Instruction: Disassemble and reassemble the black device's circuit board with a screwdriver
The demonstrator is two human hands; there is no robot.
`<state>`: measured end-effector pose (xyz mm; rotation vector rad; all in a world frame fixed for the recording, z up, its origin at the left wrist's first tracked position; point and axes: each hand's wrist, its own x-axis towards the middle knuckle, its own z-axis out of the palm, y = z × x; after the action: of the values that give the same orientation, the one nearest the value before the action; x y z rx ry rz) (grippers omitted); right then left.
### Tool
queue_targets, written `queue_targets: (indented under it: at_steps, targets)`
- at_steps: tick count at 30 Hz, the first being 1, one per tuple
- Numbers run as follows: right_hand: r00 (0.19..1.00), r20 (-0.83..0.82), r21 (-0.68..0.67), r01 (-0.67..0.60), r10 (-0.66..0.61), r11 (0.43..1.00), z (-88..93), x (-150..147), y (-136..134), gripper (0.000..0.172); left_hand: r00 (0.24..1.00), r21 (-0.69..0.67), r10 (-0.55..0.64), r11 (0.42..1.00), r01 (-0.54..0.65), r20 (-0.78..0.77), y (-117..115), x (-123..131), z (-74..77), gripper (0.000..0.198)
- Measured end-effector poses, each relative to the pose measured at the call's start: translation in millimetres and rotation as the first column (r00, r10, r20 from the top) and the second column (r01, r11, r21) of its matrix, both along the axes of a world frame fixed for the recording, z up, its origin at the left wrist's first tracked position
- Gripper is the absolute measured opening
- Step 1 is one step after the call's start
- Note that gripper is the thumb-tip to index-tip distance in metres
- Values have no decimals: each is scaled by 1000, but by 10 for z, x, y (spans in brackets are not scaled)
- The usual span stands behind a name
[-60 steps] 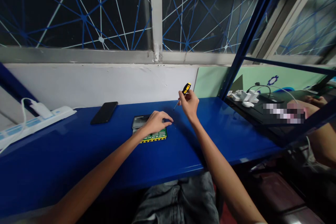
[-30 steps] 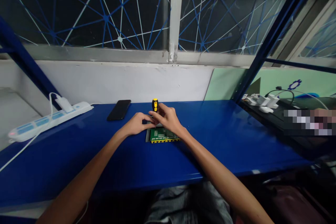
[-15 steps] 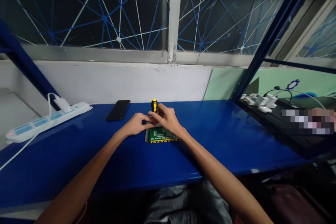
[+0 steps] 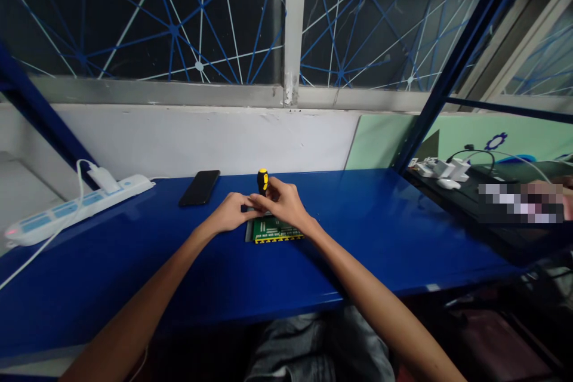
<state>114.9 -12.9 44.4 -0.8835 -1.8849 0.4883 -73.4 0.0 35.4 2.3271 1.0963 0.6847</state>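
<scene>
A green circuit board (image 4: 273, 228) with a yellow and black strip along its near edge lies on the blue table (image 4: 380, 233). Over its far part stands a yellow and black screwdriver (image 4: 262, 181), handle up; its tip is hidden. My right hand (image 4: 284, 200) is closed, its fingers round the lower part of the screwdriver. My left hand (image 4: 233, 211) is beside it at the board's far left corner, thumb and fingertips drawn together near the screwdriver's shaft. What those fingertips pinch, if anything, is too small to make out.
A black phone (image 4: 200, 188) lies left of my hands. Further left is a white power strip (image 4: 80, 209) with a plug and cable. At the right are white adapters (image 4: 447, 172) on a dark surface, and another person's hand (image 4: 566, 197). A wall and windows rise behind the table.
The view has shifted slightly. My right thumb and fingers have moved a little around the screwdriver, whose handle appears slightly turned. My left hand stays in place.
</scene>
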Motion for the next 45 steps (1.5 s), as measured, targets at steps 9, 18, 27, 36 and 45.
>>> queue_targets:
  at_steps: [9, 18, 27, 36, 45]
  targets:
    - [999, -21, -20, -27, 26, 999, -26, -5, 4, 34, 999, 33, 46, 998, -45, -25, -57, 43, 62, 23]
    - [1000, -25, -6, -17, 17, 1000, -49, -8, 18, 33, 996, 91, 68, 994, -62, -63, -51, 42, 44, 25]
    - [999, -41, -51, -26, 24, 998, -27, -17, -5, 33, 986, 168, 114, 981, -93, -122, -59, 50, 40, 28]
    - [999, -43, -44, -34, 32, 998, -39, -18, 4, 32, 988, 162, 111, 982, -93, -110, -47, 49, 24, 31]
    - [999, -32, -51, -38, 37, 998, -40, -7, -2, 32, 998, 94, -3, 996, 9, -62, -56, 24, 26, 26]
